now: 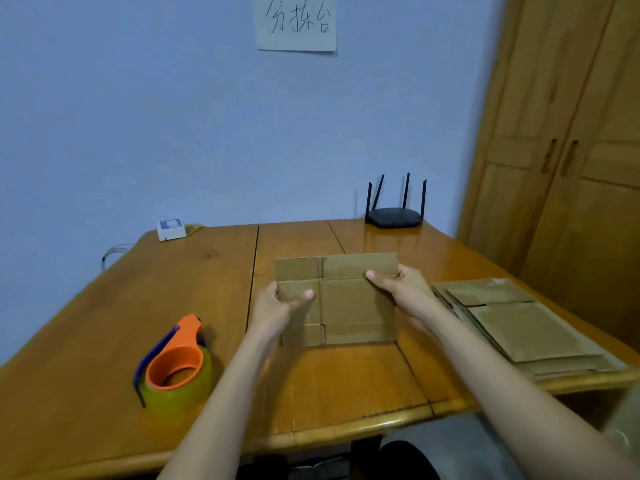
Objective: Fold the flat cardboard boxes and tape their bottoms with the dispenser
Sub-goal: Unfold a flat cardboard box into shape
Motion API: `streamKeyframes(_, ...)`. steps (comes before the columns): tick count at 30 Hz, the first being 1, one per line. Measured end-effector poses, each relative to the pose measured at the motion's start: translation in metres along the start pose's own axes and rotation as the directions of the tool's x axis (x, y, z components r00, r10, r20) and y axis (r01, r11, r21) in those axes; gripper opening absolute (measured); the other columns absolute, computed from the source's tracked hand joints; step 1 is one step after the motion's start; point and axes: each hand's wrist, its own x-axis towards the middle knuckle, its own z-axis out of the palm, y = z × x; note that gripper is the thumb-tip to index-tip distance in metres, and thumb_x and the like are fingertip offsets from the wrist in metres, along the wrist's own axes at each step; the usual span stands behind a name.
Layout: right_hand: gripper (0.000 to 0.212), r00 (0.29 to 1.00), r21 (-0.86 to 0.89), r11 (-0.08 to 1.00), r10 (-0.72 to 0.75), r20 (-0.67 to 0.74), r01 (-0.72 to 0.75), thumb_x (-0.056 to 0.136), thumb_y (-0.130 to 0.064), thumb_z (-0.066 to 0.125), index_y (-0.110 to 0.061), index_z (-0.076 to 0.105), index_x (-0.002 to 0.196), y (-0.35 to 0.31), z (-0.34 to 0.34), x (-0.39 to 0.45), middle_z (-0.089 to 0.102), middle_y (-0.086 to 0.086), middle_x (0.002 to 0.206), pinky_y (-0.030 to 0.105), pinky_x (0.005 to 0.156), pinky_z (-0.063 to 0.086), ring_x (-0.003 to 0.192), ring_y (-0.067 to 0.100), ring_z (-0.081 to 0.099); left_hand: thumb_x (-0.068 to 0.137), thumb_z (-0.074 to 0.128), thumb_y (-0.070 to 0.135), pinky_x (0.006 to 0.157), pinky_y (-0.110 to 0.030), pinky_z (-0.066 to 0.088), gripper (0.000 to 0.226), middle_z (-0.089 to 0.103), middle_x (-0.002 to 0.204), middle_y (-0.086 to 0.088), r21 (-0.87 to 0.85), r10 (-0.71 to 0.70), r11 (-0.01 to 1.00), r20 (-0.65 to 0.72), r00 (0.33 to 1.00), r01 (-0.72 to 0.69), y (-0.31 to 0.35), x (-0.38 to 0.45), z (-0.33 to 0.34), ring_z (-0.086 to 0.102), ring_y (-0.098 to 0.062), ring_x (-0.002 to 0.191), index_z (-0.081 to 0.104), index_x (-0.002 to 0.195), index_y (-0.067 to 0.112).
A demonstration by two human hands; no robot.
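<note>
**Both hands hold one flat carton above the table**

Nearest of all, two bare forearms reach out over the rounded near edge of the glossy orange-brown wooden table [194, 282]. To the near left on the tabletop sits the orange tape dispenser with a dark blue handle and a roll of yellowish clear tape [175, 363], resting apart from both arms.

A little farther in, at the middle of the table, the person holds a flat brown cardboard box blank with creased flaps [341, 299]. The left hand [277, 304] pinches its left edge, thumb lying on the upper face and the other fingers tucked out of sight underneath. The right hand [403, 289] grips the right edge the same way, thumb pressed on top near the crease below the far flap, the remaining fingers hidden behind the cardboard. The blank is still unfolded, and its far flaps tilt up toward the wall.

To the right, near the table's right edge, lies a stack of flat brown cardboard blanks [523, 327], fanned slightly, just beside the right forearm.

Farther back, a black router with four upright antennas [394, 211] stands at the far right of the table, and a small white box with a yellow cable [171, 229] sits at the far left corner. Beyond them is a pale blue wall with a handwritten paper sign [296, 24]; a wooden wardrobe with two door handles [568, 150] stands on the right.
</note>
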Motion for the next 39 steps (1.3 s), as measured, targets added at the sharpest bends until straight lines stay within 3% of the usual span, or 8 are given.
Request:
streamKeyframes(5,0.037,0.999,0.033,0.999,0.003,0.032,-0.004,0.082,-0.028,0.08,-0.017,0.066,0.114,0.015,0.004,0.001,0.076,-0.003,0.106,0.025,0.078,0.057,0.097,0.01,0.072,0.076,0.081,0.025,0.085,-0.031,0.055,0.047,0.07,0.11,0.004,-0.014,0.02,1.0,-0.006,1.0,-0.02,-0.008,-0.011,0.0,0.065,-0.014,0.102,0.06,0.118,0.022)
streamKeyframes(12,0.041,0.999,0.065,0.998,0.01,0.042,-0.013,0.08,-0.031,0.08,-0.014,0.066,0.115,0.028,0.008,0.003,0.076,0.0,0.107,0.032,0.083,0.058,0.098,0.015,0.072,0.076,0.082,0.024,0.093,-0.04,0.055,0.041,0.071,0.111,0.003,-0.007,0.021,1.0,-0.016,1.0,-0.021,-0.019,-0.01,-0.004,0.066,-0.017,0.106,0.061,0.111,0.027)
streamKeyframes(17,0.039,0.999,0.092,0.996,0.015,0.036,-0.018,0.082,-0.028,0.078,-0.013,0.065,0.115,0.027,0.01,0.003,0.076,0.0,0.106,0.025,0.074,0.058,0.094,0.012,0.073,0.082,0.078,0.021,0.093,-0.037,0.054,0.032,0.071,0.108,0.008,-0.019,0.044,0.999,-0.012,0.999,-0.044,-0.02,-0.01,-0.004,0.065,-0.013,0.104,0.061,0.108,0.03)
streamKeyframes(27,0.041,0.999,0.102,0.995,0.009,0.042,-0.013,0.081,-0.028,0.078,-0.011,0.066,0.116,0.029,0.01,0.002,0.076,0.0,0.106,0.028,0.077,0.058,0.098,0.015,0.072,0.081,0.078,0.026,0.093,-0.035,0.054,0.037,0.068,0.11,0.011,0.044,0.074,0.996,-0.058,0.996,-0.072,-0.02,-0.013,-0.001,0.063,-0.012,0.107,0.057,0.109,0.034)
streamKeyframes(30,0.041,0.999,0.096,0.995,0.0,0.038,-0.004,0.08,-0.029,0.079,-0.012,0.067,0.115,0.028,0.009,0.002,0.076,0.001,0.106,0.034,0.083,0.058,0.099,0.017,0.072,0.078,0.079,0.033,0.094,-0.037,0.055,0.057,0.064,0.12,0.012,0.102,0.147,0.985,-0.108,0.983,-0.136,-0.019,-0.014,0.004,0.06,-0.011,0.113,0.051,0.128,0.032)
streamKeyframes(33,0.039,0.999,0.089,0.996,-0.013,0.042,0.009,0.081,-0.029,0.078,-0.013,0.067,0.115,0.027,0.01,0.001,0.076,-0.001,0.107,0.034,0.086,0.058,0.101,0.016,0.071,0.076,0.079,0.039,0.102,-0.041,0.049,0.084,0.051,0.137,0.008,0.103,0.153,0.985,-0.14,0.978,-0.139,-0.013,-0.016,0.012,0.051,-0.016,0.125,0.03,0.145,0.034)
streamKeyframes(36,0.04,0.998,0.074,0.997,-0.042,0.045,0.038,0.081,-0.03,0.079,-0.015,0.067,0.117,0.027,0.012,0.0,0.075,-0.002,0.109,0.037,0.09,0.057,0.102,0.014,0.071,0.066,0.08,0.056,0.114,-0.048,0.034,0.121,0.018,0.16,0.007,0.124,0.128,0.986,-0.101,0.987,-0.115,-0.003,-0.016,0.019,0.029,-0.021,0.143,-0.005,0.152,0.043)
streamKeyframes(39,0.043,0.997,0.056,0.996,-0.066,0.049,0.063,0.081,-0.033,0.08,-0.015,0.067,0.117,0.027,0.013,0.0,0.075,-0.002,0.111,0.042,0.094,0.056,0.104,0.015,0.07,0.063,0.075,0.069,0.118,-0.051,0.023,0.133,-0.012,0.162,0.012,0.152,0.118,0.983,-0.11,0.987,-0.1,0.002,-0.017,0.022,0.013,-0.023,0.149,-0.026,0.146,0.044)
